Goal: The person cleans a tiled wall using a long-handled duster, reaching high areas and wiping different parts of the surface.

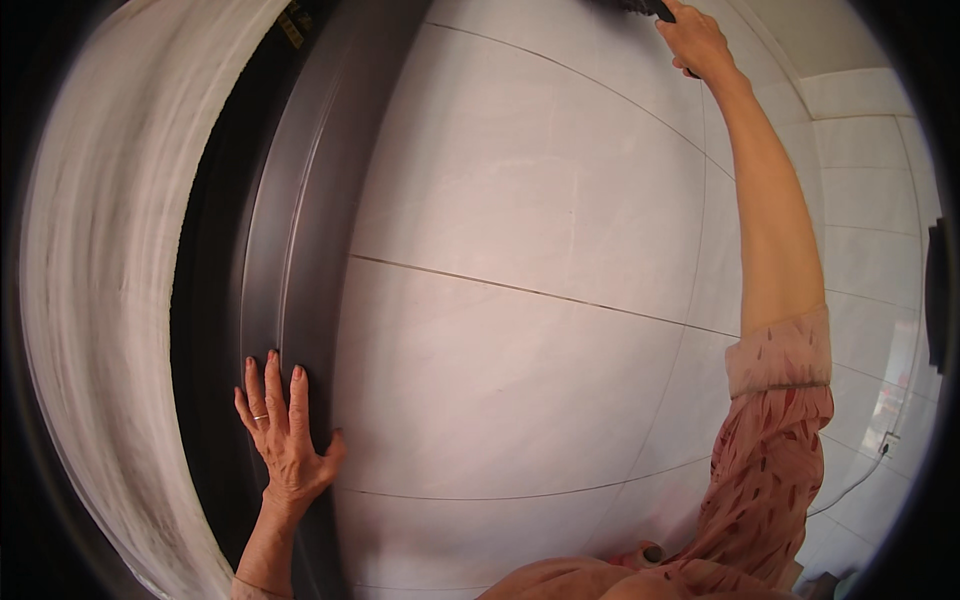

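My left hand (pixel 289 442) lies palm down with fingers spread on the dark, grooved front panel (pixel 307 195) of a piece of furniture. It holds nothing, and a ring sits on one finger. At the top edge of the view, my right hand (pixel 697 41) grips the black handle (pixel 664 10) of a tool with a dark, bristly or fluffy head (pixel 626 6). Most of that head is cut off by the frame, so its exact kind is unclear. My right arm stretches far out over the pale floor tiles (pixel 525 360).
At left, a streaked grey-white top (pixel 112 300) overhangs the dark furniture. A tiled wall (pixel 866 255) stands on the right, with a plugged-in cable (pixel 855 484) at a socket (pixel 889 444). A round hollow-ended object (pixel 651 553) lies near my body.
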The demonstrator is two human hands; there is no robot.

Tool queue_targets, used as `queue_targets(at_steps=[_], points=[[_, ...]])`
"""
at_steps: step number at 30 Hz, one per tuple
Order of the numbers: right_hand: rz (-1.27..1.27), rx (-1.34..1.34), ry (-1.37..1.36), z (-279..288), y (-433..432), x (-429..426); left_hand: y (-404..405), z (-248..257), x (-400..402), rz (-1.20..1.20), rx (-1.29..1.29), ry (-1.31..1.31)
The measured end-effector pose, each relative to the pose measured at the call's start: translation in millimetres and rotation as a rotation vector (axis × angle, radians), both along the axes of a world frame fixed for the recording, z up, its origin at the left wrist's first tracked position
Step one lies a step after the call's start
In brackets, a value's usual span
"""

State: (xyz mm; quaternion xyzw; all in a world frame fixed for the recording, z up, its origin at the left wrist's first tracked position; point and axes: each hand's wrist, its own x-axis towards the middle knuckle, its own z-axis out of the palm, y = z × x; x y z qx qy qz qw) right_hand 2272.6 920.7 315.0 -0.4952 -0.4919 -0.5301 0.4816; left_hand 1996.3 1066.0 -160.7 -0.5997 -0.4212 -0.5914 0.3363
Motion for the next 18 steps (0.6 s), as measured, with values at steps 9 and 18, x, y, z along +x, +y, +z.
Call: queue_targets(at_steps=[9, 18], points=[[-0.203, -0.003, 0.086, 14, 31, 41, 2, -4, -2, 0.000, -0.010, 0.014], [-0.303, 0.032, 0.148, 4, 12, 116, 3, -1, 1, 0.011, 0.021, 0.011]])
